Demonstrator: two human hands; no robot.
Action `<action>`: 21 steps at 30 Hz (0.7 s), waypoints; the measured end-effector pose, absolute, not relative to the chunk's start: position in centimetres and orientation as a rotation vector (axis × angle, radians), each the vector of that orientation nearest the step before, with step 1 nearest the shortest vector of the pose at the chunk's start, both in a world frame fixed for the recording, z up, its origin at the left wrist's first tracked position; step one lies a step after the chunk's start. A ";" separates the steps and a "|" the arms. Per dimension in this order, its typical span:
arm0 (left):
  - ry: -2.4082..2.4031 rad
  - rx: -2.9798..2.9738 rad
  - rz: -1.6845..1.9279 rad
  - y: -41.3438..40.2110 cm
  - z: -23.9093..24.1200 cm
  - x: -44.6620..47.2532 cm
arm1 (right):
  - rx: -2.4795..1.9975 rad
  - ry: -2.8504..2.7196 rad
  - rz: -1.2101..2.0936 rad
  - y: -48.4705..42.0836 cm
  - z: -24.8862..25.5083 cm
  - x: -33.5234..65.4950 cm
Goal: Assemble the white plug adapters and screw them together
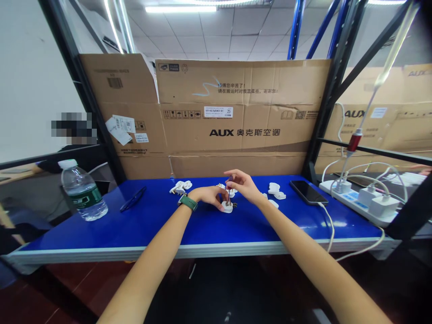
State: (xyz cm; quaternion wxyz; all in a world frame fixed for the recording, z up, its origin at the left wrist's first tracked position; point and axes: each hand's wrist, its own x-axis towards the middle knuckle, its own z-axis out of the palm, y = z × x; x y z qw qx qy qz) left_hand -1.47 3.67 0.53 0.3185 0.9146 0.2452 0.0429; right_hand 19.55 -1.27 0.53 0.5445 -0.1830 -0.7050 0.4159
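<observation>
My right hand [243, 185] is closed around the handle of a slim screwdriver [230, 185], held upright with its shaft pointing down. Its tip meets the inside of a small white plug part [227, 208] lying on the blue tabletop, where brassy bits show. With thumb and fingers, my left hand [212, 196] grips that part's left edge; a green-strapped watch [188, 202] is on the wrist. A small dark and brassy piece [235, 205] lies just right of the part. More white pieces sit behind my hands, partly hidden by them.
White plug pieces [181, 186] are piled on the left, and other white pieces [276, 191] lie on the right. Dark glasses [133, 199] and a water bottle [83, 191] stand farther left. A cabled phone [308, 192] and a power strip [357, 202] are at right. Cardboard [236, 148] closes the back.
</observation>
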 end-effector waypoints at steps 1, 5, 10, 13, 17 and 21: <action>0.639 2.400 0.116 3.6 0.6 -1.5 | -0.454 -1.685 0.941 -1.1 0.5 19.6; 0.631 2.395 0.119 3.4 0.7 -1.5 | -0.518 -1.719 0.780 -0.8 0.3 19.8; 0.672 2.395 0.119 3.4 0.8 -1.4 | -0.446 -1.763 0.842 -1.4 0.5 19.8; 0.677 2.413 0.097 3.5 0.7 -1.5 | -0.460 -1.783 0.837 -1.4 0.5 19.8; 0.673 2.432 0.092 3.4 0.8 -1.4 | -0.567 -1.796 0.674 -0.8 0.2 19.8; 0.670 2.429 0.103 3.2 1.0 -1.4 | -0.600 -1.826 0.620 -0.7 0.2 20.0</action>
